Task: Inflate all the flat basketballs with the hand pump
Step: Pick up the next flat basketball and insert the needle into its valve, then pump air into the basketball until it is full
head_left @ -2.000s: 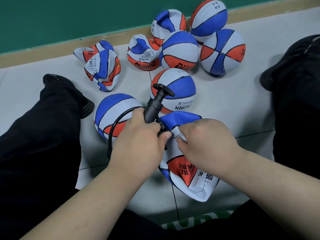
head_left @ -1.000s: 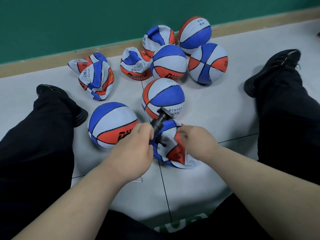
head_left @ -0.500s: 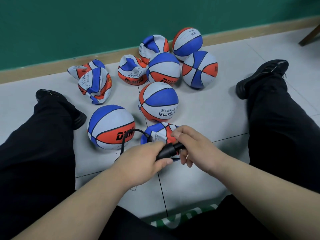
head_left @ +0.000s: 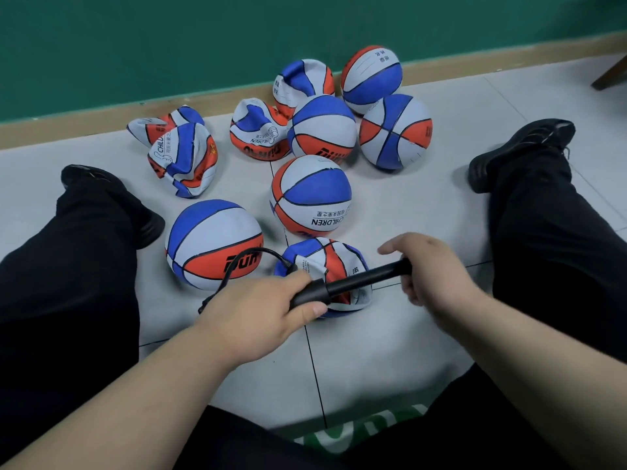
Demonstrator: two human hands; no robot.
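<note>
Right now L hand (head_left: 258, 312) wraps pump (head_left: 342, 283) barrel, R hand (head_left: 429, 276) fists its handle; flat ball (head_left: 325, 262) looks limp, light, so prob. steady it near valve.

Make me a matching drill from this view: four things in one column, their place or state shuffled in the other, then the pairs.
Things:
1. hand pump
2. crumpled ball nearest the person
3. ball marked CHILDREN
4. black shoe

Place or state:
A. round and full, at the middle of the group
B. held at both ends, left hand on the barrel, right hand on the handle
C. at the far right, on the floor
D. flat, lying under the pump

Pairs: 1-B, 2-D, 3-A, 4-C
</note>
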